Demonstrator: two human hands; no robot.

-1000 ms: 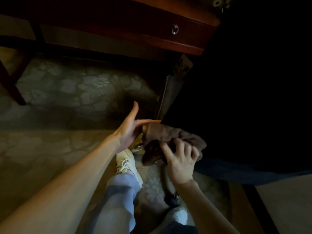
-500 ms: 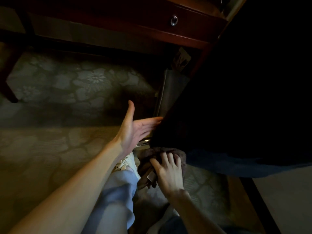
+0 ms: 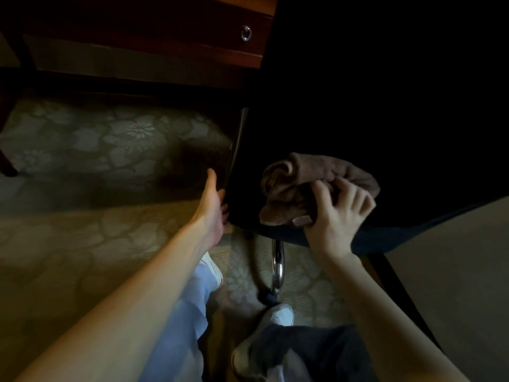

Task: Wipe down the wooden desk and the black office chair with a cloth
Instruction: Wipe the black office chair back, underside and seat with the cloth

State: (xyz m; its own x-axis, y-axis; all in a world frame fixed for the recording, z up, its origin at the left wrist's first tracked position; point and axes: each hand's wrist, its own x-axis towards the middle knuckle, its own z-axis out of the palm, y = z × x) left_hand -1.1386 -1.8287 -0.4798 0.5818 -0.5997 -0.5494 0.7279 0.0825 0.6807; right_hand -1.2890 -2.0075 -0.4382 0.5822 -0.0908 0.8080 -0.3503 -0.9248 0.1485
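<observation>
Nearest me, at six o'clock, my two white shoes (image 3: 278,315) stand on the patterned carpet (image 3: 82,230), with pale trouser legs (image 3: 190,312) above them. Just past the shoes, a chrome chair leg (image 3: 277,267) curves down to a dark foot. My right hand (image 3: 337,216), at about four o'clock, grips a bunched brown cloth (image 3: 300,183) with curled fingers and presses it onto the black chair seat (image 3: 371,119) near its front edge. My left hand (image 3: 213,202), at around nine o'clock from the cloth, grasps the seat's left edge, thumb on the side and fingers tucked underneath. The seat is so dark that its surface shows no detail. Farther off, at twelve o'clock, the wooden worktop (image 3: 165,37) shows its reddish drawer front with a round metal ring pull (image 3: 246,33).
</observation>
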